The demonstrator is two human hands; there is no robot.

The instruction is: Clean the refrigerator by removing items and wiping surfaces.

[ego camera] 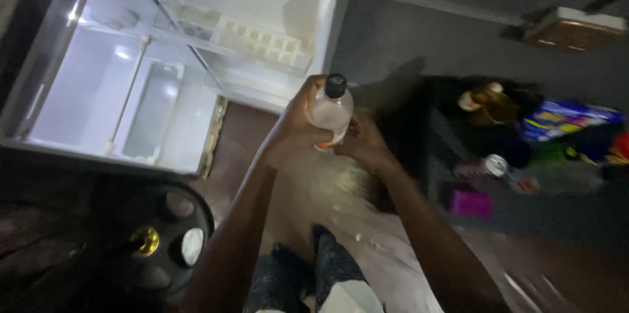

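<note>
A clear plastic bottle (332, 110) with a black cap is held upright in the middle of the view. My left hand (296, 122) wraps around its left side. My right hand (364, 144) grips it low on the right, fingers under the base. Both arms reach forward over a brown floor. An open, lit, white mini fridge (111, 84) stands at the upper left with its door (262, 31) swung wide; the bottle is in front of the door's lower edge.
A pile of groceries lies on the right: a can (486, 167), a blue and yellow packet (563, 120), a brown jar (488, 105), a magenta box (470, 203). A dark wheel-like object (157, 241) with a gold centre sits at lower left. My legs (308, 280) are below.
</note>
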